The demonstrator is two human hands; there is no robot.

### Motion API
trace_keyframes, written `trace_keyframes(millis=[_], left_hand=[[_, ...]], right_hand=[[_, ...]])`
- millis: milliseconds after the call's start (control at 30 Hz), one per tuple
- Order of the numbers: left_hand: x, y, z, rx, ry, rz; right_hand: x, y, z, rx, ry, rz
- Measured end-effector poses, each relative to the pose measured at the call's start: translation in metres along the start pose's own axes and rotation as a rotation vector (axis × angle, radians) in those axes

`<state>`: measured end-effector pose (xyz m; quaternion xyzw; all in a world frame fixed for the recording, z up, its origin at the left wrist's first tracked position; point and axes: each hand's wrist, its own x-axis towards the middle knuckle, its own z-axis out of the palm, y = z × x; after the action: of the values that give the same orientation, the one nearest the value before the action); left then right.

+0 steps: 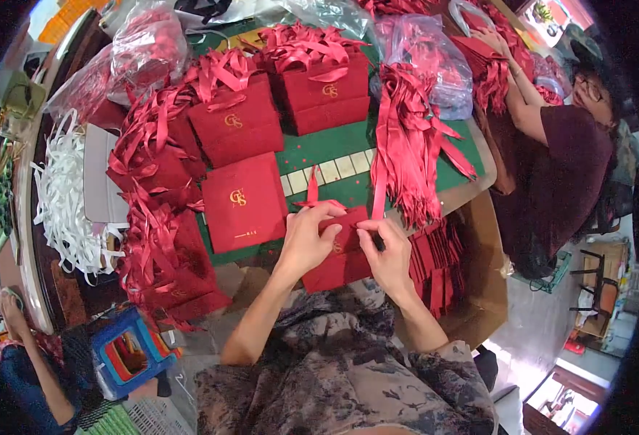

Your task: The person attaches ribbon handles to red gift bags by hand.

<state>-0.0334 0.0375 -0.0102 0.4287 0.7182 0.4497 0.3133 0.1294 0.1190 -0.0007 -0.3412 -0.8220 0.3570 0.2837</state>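
A small red paper gift bag (336,270) with a gold emblem stands tilted just above my lap. My left hand (308,238) is closed on its upper left edge, thumb on the front and fingers over the top. A short loop of red ribbon (313,190) rises behind those fingers. At the bag's upper right edge, my right hand (390,261) pinches with thumb and forefinger where a red ribbon strip (380,170) comes down. The exact pinch point is partly hidden. Beside my left hand, a flat red bag (244,203) lies on the green table.
Several ribboned red bags (236,127) line the table's far and left sides. A ribbon bundle (410,145) hangs over the right edge, above a cardboard box (482,272) of red bags. White ribbons (73,196) hang at left. A co-worker (558,152) handles red ribbons at right.
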Motion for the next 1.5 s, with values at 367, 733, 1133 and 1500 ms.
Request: trace_keyframes(millis=[367, 733, 1133, 1500], left_hand=[[-0.008, 0.019, 0.013, 0.224, 0.106, 0.043], [-0.015, 0.023, 0.028, 0.35, 0.291, 0.181], [-0.006, 0.011, 0.013, 0.148, 0.117, 0.094], [-0.026, 0.027, 0.026, 0.319, 0.209, 0.3]], right_hand=[[0.008, 0.001, 0.003, 0.094, -0.036, 0.225], [0.016, -0.005, 0.008, 0.046, -0.024, 0.173], [0.031, -0.004, -0.021, -0.083, -0.209, -0.116], [0.06, 0.023, -0.04, -0.061, -0.609, -0.228]])
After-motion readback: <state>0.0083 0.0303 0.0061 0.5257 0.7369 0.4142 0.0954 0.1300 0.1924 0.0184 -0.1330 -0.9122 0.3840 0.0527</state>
